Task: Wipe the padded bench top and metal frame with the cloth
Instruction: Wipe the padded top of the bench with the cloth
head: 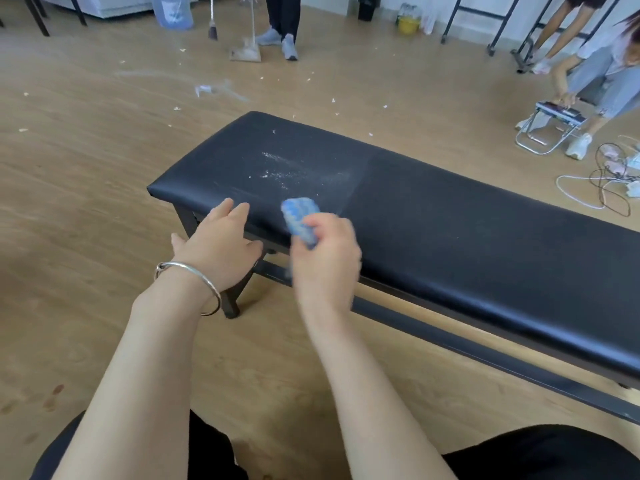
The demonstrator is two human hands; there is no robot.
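A wooden floor (86,168) strewn with pale scraps lies all round the counter (450,237), a long black padded seat running from left of centre out past the right edge. Under the counter's near side a dark metal frame (450,341) shows as a long rail and one splayed leg at the left end. Beyond the counter's far right end, two people bend over a folding stool (547,129). Beyond its far left end, another person stands by a dustpan (244,53). The left grip (218,244) lies flat on the counter's near edge close to the left end, fingers straight and holding nothing. The right grip (325,258), blurred, is just right of it at the same edge, curled round a blue cloth (299,220) that touches the pad. White dust (287,171) speckles the counter just beyond the cloth. A silver bangle (194,271) circles the left wrist.
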